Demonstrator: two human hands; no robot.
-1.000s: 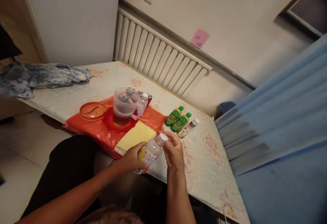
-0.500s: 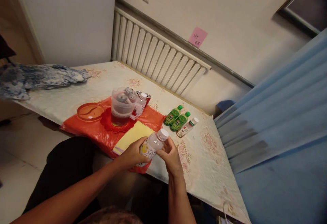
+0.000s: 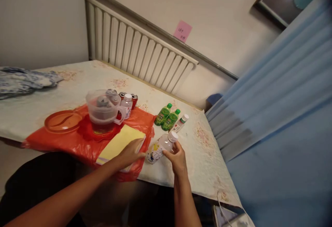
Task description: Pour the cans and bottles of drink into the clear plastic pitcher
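Note:
A clear plastic drink bottle (image 3: 157, 151) with a white cap and a yellow-printed label leans in my right hand (image 3: 177, 158), whose thumb and fingers close on its upper side. Its base is low over the table's near part; whether it touches the cloth I cannot tell. Just left of it, my left hand (image 3: 131, 153) is apart from the bottle, thumb and fingers spread, over the edge of a yellow paper pad (image 3: 120, 140). The pad lies on a red plastic bag (image 3: 62, 145).
Behind the pad, a clear pitcher (image 3: 100, 111) stands by an orange lid (image 3: 62, 121), another white-capped bottle (image 3: 127, 106) and several cans. Two green bottles (image 3: 166, 116) and a smaller bottle (image 3: 178, 124) stand farther right on the flowered tablecloth (image 3: 202, 158). Blue curtain (image 3: 272, 116) borders the right side.
My left hand has let go of the bottle and drawn left over the pad. The bottle stays in my right hand, now lower. The view has turned right.

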